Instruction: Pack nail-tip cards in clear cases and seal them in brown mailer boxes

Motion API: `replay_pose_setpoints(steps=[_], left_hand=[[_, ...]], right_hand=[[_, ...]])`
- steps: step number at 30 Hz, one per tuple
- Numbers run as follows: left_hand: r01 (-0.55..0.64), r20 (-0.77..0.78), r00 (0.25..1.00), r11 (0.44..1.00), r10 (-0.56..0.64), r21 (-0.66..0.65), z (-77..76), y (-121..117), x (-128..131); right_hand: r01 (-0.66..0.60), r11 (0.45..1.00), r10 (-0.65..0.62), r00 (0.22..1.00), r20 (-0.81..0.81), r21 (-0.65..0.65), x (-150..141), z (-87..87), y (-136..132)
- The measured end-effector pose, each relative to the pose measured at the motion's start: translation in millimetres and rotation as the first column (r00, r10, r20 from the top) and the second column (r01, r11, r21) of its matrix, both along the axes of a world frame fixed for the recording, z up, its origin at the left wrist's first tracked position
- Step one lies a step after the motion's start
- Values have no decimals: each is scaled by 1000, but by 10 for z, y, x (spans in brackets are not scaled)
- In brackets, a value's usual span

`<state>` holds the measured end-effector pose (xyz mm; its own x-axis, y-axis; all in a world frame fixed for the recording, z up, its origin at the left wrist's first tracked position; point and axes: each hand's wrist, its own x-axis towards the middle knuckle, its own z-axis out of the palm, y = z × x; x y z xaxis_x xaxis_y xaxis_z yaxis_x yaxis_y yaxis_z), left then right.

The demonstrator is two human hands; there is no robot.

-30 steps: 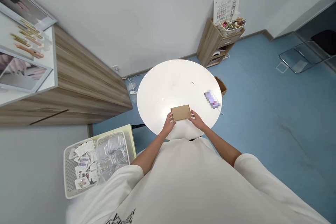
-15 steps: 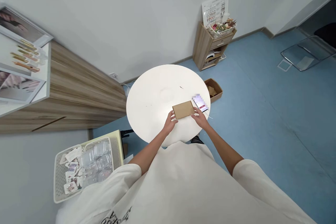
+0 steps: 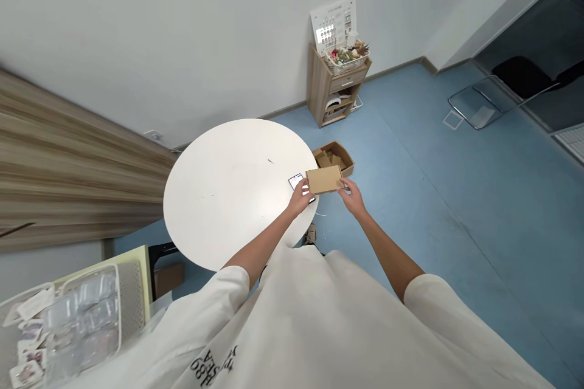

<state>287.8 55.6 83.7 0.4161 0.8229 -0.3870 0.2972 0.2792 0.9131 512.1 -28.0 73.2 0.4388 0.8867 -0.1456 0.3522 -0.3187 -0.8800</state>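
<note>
Above the white tabletop (image 3: pixel 214 194), pinching a cardboard box (image 3: pixel 323 180) between left hand (image 3: pixel 300 199) and right hand (image 3: pixel 352 194), both grips closed, risking a slip onto the phone (image 3: pixel 295 180).

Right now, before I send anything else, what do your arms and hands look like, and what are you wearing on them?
The left hand and right hand are bare, with no gloves, and no cables run along the arms. A loose white short-sleeved T-shirt has wide sleeves ending above the elbows, leaving the forearms bare. Dark lettering is printed on its front.
</note>
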Motion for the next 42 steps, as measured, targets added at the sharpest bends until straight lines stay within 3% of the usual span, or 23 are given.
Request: replay_pose_setpoints(steps=[6,10,18,31,36,42], left_hand=[[111,36,993,985,-116,132,47,700,892],[115,24,992,978,-121,174,67,940,1072],[45,-57,998,997,-41,70,-76,687,623],[-75,-68,994,995,80,72,42,551,159],[-170,-79,982,984,174,57,77,397,-244],[-300,-92,948,952,305,61,141,141,-983]], right_hand=[[166,986,-165,984,-66,21,639,56,331],[136,991,-132,984,-123,21,812,7,509],[24,996,-45,969,-244,-90,601,-272,485],[-112,991,79,937,-341,-77,103,-112,630],[-199,975,150,917,-368,-98,-273,-124,701],[-331,938,279,893,-353,-98,-859,-41,801]])
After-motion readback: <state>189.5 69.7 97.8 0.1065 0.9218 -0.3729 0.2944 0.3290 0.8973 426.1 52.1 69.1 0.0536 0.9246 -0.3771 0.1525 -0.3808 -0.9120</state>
